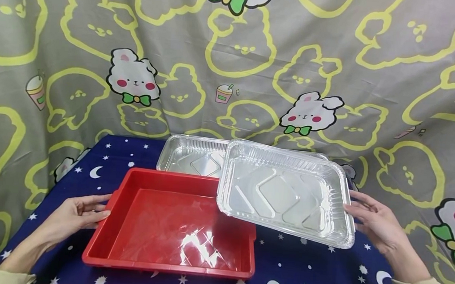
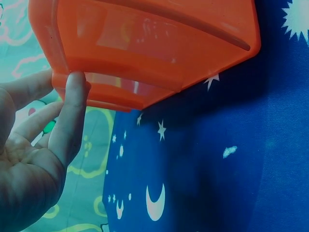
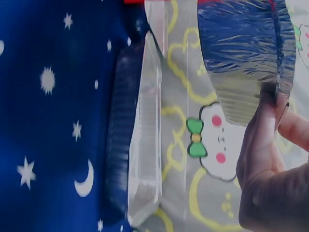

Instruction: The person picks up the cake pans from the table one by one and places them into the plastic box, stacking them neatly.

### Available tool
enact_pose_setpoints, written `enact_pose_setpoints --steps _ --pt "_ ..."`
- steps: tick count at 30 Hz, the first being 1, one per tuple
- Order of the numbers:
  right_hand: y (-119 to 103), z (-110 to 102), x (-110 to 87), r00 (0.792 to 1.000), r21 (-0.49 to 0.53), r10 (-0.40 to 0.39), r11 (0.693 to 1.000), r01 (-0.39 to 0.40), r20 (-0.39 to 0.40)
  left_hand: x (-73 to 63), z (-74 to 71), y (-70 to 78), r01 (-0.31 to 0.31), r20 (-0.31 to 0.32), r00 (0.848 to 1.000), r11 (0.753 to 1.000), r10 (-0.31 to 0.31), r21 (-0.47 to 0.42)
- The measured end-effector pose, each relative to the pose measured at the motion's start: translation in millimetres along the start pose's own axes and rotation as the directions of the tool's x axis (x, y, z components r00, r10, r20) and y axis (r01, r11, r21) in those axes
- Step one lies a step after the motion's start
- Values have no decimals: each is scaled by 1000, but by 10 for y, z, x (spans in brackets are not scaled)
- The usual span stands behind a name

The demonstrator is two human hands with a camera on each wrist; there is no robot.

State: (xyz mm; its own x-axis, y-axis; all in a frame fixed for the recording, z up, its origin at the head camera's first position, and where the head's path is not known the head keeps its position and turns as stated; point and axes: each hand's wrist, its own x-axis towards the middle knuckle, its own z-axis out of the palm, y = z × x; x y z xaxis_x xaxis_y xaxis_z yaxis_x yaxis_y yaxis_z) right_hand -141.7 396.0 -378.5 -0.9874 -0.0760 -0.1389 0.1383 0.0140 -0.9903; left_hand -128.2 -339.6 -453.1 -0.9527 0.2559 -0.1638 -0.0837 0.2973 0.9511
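A red plastic tray [image 1: 144,227] is held at its left end by my left hand [image 1: 75,217], thumb and fingers pinching the side lip. In the left wrist view the tray's underside [image 2: 140,43] shows above the blue cloth. My right hand [image 1: 377,223] grips the right rim of a shiny foil pan [image 1: 279,193], thumb inside the rim and fingers outside. This pan is raised and tilted, its left end overlapping the red tray's right back corner. Behind both lies a second foil pan [image 1: 194,155], partly hidden by the raised one.
A dark blue cloth [image 1: 293,272] with white moons and stars covers the table. Behind it hangs a grey curtain [image 1: 239,89] with cartoon bears and rabbits. A tray with a clear, glossy rim [image 3: 147,140] lies at the back of the table in the right wrist view.
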Motion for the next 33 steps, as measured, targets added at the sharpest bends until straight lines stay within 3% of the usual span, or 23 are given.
enact_pose_setpoints --steps 16,33 --pt "56 641 86 997 -47 74 996 -74 -3 -9 -11 -25 3 20 1000 1000 -3 2" --pt "70 1228 145 995 -59 89 994 -87 37 -8 -16 8 3 29 1000 1000 -3 1"
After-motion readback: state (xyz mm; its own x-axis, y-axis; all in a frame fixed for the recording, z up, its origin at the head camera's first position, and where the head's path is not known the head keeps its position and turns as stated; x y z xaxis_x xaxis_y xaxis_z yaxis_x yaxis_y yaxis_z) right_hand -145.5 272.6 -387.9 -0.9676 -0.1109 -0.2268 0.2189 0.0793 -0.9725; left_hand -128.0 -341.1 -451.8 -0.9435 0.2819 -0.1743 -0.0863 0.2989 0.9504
